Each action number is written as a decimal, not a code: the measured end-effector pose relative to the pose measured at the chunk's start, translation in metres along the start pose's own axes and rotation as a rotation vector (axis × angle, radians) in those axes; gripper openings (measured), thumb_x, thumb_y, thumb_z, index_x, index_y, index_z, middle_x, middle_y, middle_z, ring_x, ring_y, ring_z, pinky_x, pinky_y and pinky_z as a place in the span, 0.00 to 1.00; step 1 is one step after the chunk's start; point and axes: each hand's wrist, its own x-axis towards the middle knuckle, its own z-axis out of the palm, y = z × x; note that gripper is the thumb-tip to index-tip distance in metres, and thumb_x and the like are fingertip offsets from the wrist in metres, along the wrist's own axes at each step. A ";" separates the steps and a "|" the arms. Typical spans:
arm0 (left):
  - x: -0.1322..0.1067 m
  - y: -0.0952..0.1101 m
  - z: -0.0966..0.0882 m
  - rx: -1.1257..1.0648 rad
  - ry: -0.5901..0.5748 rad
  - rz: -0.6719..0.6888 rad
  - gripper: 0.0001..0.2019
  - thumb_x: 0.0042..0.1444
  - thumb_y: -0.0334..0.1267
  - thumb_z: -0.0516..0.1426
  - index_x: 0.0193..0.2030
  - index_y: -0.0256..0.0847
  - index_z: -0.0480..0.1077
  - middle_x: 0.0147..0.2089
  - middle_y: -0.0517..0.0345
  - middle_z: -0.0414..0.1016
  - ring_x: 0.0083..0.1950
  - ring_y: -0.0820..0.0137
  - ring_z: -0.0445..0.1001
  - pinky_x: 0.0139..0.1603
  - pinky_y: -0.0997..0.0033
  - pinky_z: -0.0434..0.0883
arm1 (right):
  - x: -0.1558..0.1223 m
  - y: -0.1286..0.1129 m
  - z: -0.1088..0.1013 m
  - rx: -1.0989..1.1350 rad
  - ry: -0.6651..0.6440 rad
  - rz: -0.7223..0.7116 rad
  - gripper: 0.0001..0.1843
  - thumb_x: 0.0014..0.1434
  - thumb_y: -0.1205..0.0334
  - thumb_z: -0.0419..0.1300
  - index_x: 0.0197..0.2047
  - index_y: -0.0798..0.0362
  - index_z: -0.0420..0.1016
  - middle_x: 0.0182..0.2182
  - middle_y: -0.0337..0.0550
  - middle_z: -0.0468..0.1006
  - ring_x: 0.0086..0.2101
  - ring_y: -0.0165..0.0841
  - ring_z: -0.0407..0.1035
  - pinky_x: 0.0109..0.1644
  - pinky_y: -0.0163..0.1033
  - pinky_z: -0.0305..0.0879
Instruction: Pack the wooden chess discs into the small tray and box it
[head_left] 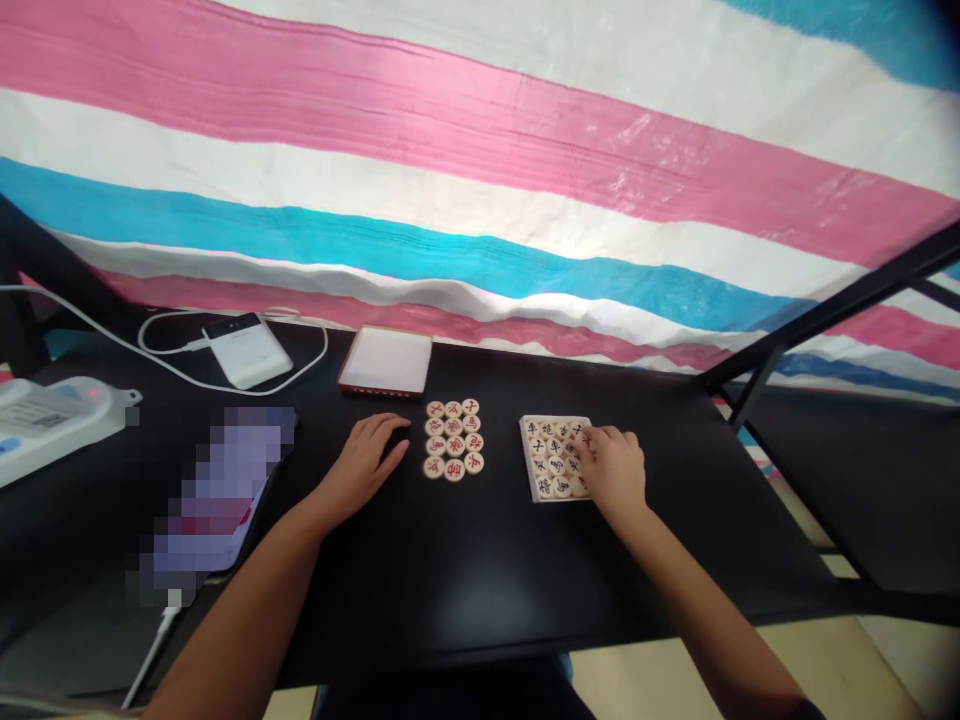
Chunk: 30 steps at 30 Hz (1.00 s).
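A small white box (529, 470) holds rows of round Chinese chess pieces (556, 466), most with black characters. My right hand (616, 465) is over the box's right side, fingers closed on a chess piece that they largely cover. To the left, red-character Chinese chess pieces (454, 446) lie flat on the table in three columns. Just beside them my left hand (367, 458) rests on the table with its fingers apart, touching none of the pieces. Part of the box's contents is hidden under my right hand.
On the black table (450, 590), a shallow box lid (388, 360) lies behind the loose pieces. A power bank (247, 350) with a white cable, a phone (225, 490) on a cable and a power strip (60, 415) occupy the left. Striped sheeting (450, 180) hangs behind.
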 end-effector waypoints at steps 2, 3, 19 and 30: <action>0.000 0.001 0.000 -0.001 0.005 -0.001 0.16 0.60 0.44 0.46 0.50 0.41 0.63 0.51 0.50 0.66 0.54 0.61 0.62 0.57 0.55 0.59 | 0.007 -0.016 0.001 0.123 0.037 -0.045 0.12 0.57 0.60 0.53 0.40 0.57 0.74 0.37 0.50 0.75 0.36 0.39 0.61 0.39 0.42 0.56; 0.000 0.001 0.000 -0.002 0.006 0.000 0.16 0.60 0.44 0.46 0.50 0.40 0.63 0.51 0.50 0.66 0.54 0.61 0.62 0.57 0.55 0.59 | 0.010 -0.028 0.001 0.203 0.046 -0.092 0.12 0.56 0.60 0.54 0.41 0.56 0.74 0.37 0.49 0.75 0.37 0.38 0.62 0.40 0.42 0.57; 0.000 0.001 -0.001 0.002 -0.002 0.012 0.16 0.60 0.44 0.46 0.50 0.39 0.63 0.51 0.49 0.66 0.54 0.60 0.62 0.56 0.55 0.59 | 0.033 -0.090 0.012 0.463 0.043 -0.189 0.16 0.53 0.69 0.53 0.46 0.57 0.71 0.40 0.46 0.76 0.40 0.38 0.62 0.45 0.42 0.58; 0.009 0.007 0.001 -0.028 0.050 0.028 0.17 0.59 0.45 0.45 0.51 0.40 0.63 0.51 0.48 0.67 0.56 0.61 0.63 0.57 0.54 0.60 | -0.009 0.007 -0.006 0.070 -0.041 0.043 0.13 0.53 0.63 0.54 0.40 0.55 0.75 0.36 0.49 0.75 0.36 0.39 0.62 0.38 0.41 0.55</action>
